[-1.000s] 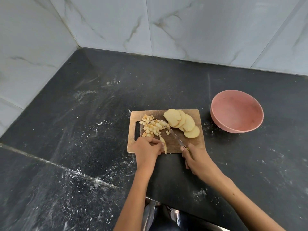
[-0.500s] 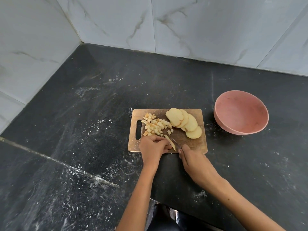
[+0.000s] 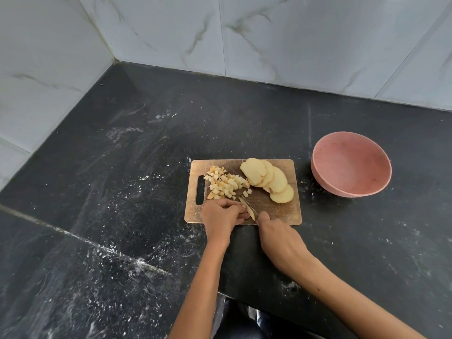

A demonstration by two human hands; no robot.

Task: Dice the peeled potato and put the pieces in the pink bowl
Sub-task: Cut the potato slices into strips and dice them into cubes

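Note:
A wooden cutting board [image 3: 281,209] lies on the black counter. Several round potato slices [image 3: 269,179] overlap at its right half, and a pile of small diced pieces [image 3: 223,183] sits at its left. At the board's near edge my left hand [image 3: 223,216] holds a thin potato strip [image 3: 250,212] with curled fingers. My right hand [image 3: 278,237] grips a knife [image 3: 248,205] whose blade lies across that strip, right beside my left fingertips. The pink bowl [image 3: 352,165] stands empty to the right of the board.
The black stone counter [image 3: 122,216] is dusted with white specks and has a seam running across its near left. Marble-tiled walls [image 3: 244,33] close the back and the left side. The counter's front edge is near my forearms.
The knife blade has moved left, from beside the slices onto the strip under my left fingers. My right hand followed it closer to my left hand.

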